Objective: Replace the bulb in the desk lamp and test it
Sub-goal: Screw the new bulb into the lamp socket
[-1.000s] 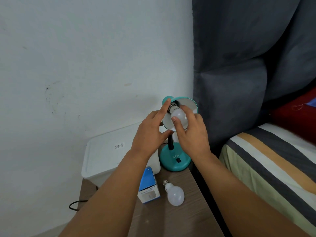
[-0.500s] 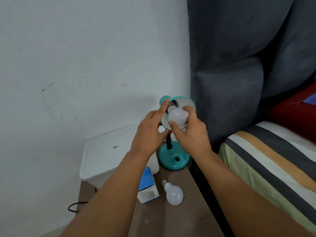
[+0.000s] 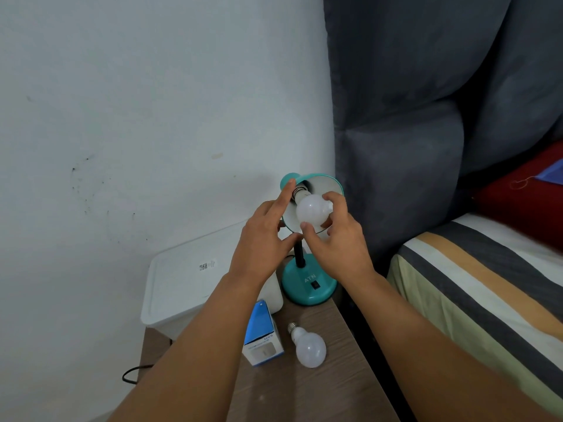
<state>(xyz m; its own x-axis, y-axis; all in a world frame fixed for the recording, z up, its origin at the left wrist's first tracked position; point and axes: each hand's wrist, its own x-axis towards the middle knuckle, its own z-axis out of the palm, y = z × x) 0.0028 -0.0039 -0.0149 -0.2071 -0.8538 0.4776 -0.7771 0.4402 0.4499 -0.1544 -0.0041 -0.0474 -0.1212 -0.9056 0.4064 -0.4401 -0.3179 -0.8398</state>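
The right hand (image 3: 338, 239) pinches the light, smooth, breakable bulb (image 3: 312, 210) round its widest part while the left hand (image 3: 262, 239) steadies the lamp shade (image 3: 330, 185) with loose fingers.

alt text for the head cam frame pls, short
A person's right hand grips a frosted white bulb at the socket of a teal desk lamp, while the left hand steadies the lamp's shade with straight fingers. On the wooden bedside table below lie a second white bulb and a blue-and-white bulb box.
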